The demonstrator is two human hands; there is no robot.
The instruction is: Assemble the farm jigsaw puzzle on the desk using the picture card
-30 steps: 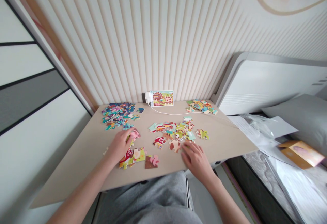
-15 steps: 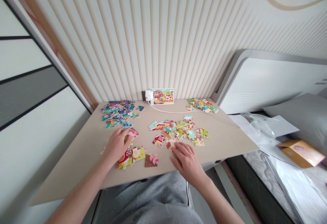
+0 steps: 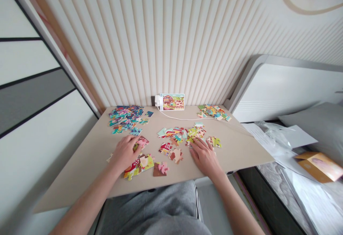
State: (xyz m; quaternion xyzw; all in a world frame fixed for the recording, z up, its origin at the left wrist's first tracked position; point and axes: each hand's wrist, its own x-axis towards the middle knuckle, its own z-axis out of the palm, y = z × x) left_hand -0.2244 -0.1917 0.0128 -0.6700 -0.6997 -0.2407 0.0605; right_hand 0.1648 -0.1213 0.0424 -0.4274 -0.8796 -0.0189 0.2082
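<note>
My left hand [image 3: 125,153] rests on the left of the table, thumb and fingers apart, beside a pink and brown puzzle piece [image 3: 143,141] that it partly covers. Just below it lie joined puzzle pieces [image 3: 143,163] with a red barn and green grass. Over the middle pile of puzzle pieces [image 3: 195,132], my right hand [image 3: 205,157] is open, its fingertips on the near pieces. Between the hands lie a barn piece [image 3: 165,148], a brown-spotted piece [image 3: 176,155] and a pink and brown piece [image 3: 160,169], all loose.
A farm picture card [image 3: 173,102] leans against the ribbed wall by a white charger [image 3: 157,100], whose cable crosses the table [image 3: 88,170]. Other puzzle piles lie at back left [image 3: 125,115] and back right [image 3: 214,111]. A bed with an orange box [image 3: 318,167] stands right.
My right hand has moved off the brown-spotted piece, going right and forward onto the middle pile. The spotted piece now lies uncovered. My left hand stays nearly in place.
</note>
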